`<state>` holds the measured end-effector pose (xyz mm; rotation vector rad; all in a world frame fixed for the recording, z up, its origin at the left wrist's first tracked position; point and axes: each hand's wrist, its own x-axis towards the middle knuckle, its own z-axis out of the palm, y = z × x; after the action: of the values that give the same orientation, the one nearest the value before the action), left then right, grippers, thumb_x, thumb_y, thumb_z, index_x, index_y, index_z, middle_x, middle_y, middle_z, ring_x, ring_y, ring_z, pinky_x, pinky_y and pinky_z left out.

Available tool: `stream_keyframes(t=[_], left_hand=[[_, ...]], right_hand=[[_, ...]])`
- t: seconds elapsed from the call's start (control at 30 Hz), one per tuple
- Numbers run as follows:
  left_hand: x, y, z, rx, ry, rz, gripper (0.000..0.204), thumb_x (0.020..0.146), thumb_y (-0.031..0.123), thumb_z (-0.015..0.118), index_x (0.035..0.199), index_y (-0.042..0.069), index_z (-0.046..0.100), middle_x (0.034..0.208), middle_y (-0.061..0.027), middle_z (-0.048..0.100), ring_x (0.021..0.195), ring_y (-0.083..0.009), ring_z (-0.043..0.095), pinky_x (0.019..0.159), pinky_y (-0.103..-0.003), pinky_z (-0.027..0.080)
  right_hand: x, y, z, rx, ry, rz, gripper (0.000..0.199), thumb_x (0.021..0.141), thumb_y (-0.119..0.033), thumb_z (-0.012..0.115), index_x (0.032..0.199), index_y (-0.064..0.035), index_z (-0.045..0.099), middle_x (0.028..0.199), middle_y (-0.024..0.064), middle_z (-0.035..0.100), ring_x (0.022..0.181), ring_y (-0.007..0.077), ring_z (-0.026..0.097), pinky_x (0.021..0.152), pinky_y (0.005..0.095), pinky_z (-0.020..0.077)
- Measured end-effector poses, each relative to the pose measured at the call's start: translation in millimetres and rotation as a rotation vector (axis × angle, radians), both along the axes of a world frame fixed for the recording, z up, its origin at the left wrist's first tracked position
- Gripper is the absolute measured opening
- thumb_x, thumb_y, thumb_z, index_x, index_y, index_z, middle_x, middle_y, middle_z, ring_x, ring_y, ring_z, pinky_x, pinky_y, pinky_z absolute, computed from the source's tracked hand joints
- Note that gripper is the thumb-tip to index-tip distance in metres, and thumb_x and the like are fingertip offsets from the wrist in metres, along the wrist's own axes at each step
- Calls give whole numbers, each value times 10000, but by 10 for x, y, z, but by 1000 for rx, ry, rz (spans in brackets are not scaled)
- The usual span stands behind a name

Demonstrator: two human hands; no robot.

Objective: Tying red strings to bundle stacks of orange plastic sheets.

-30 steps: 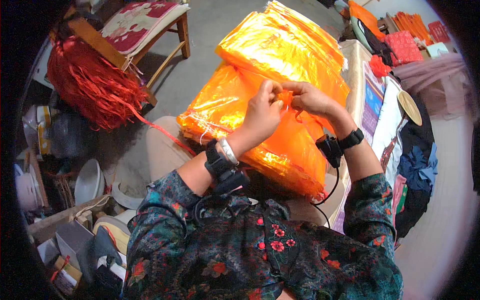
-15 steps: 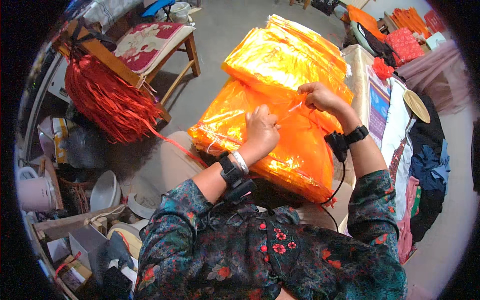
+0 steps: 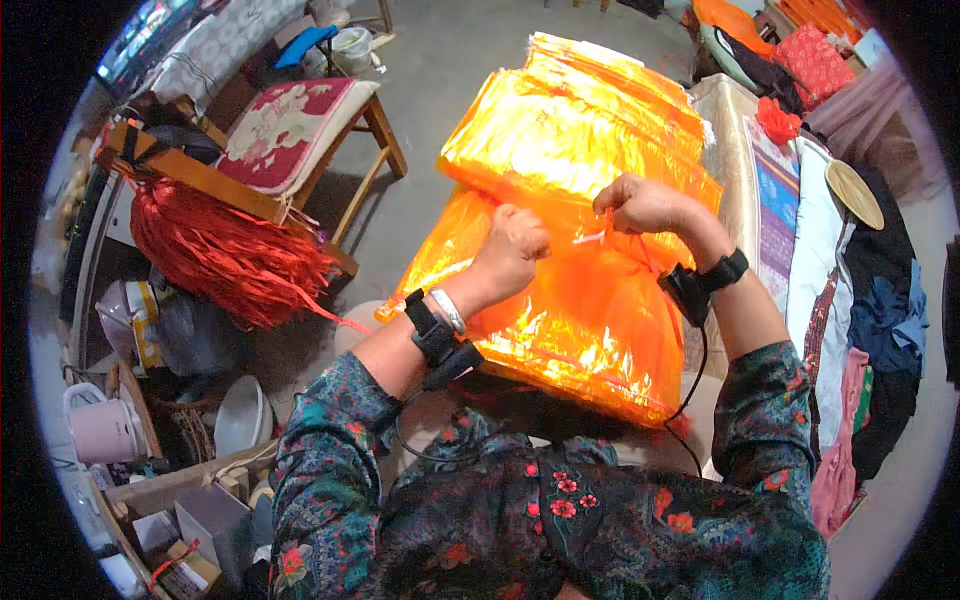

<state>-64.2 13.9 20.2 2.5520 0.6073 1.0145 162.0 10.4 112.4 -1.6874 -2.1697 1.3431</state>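
Observation:
A thick stack of shiny orange plastic sheets or bags lies across my lap and extends away from me. Over its near part, my left hand is closed, its fingertips pressed together; whatever they pinch is too small or hidden to name. My right hand is closed too, farther right, pinching a gathered bit of the orange plastic. A short white strip shows just below its fingertips, between the two hands. Both wrists wear black straps, and a silver bangle circles the left one.
Left of the stack, a bundle of red strips hangs from a wooden bar, near a chair with a red floral cushion. A wooden crate of boxes stands at lower left. Clothes and a round fan lie along the right.
My left hand has shifted slightly left and has tilted. The orange plastic stretched between my hands has slackened, and the white strip now hangs by my right fingers. The view has shifted a little.

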Motion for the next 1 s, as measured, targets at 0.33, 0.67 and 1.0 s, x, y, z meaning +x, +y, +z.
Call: stream_keyframes(t=[0.33,0.67,1.0], left_hand=[[196,-63,522,-80,24,-324,94,705,76,613,731,133,683,861,-110,571,859,-298,540,739,-392,431],[245,-215,305,-276,70,-223,69,675,37,601,676,-15,557,780,-171,492,767,-313,505,610,-387,396],[280,-459,99,-290,-94,87,113,692,64,583,647,-4,504,788,-162,452,748,-333,489,614,-399,398]], right_hand=[[-109,-295,-314,220,459,-288,412,695,-113,529,1102,-51,554,1027,106,571,834,175,569,631,289,475],[-337,-853,-638,401,867,-875,326,866,-270,521,1107,-52,501,986,148,593,767,145,549,620,259,410],[-671,-1154,-708,-455,1104,-895,76,877,-172,443,853,-131,503,613,18,535,369,102,335,343,228,282]])
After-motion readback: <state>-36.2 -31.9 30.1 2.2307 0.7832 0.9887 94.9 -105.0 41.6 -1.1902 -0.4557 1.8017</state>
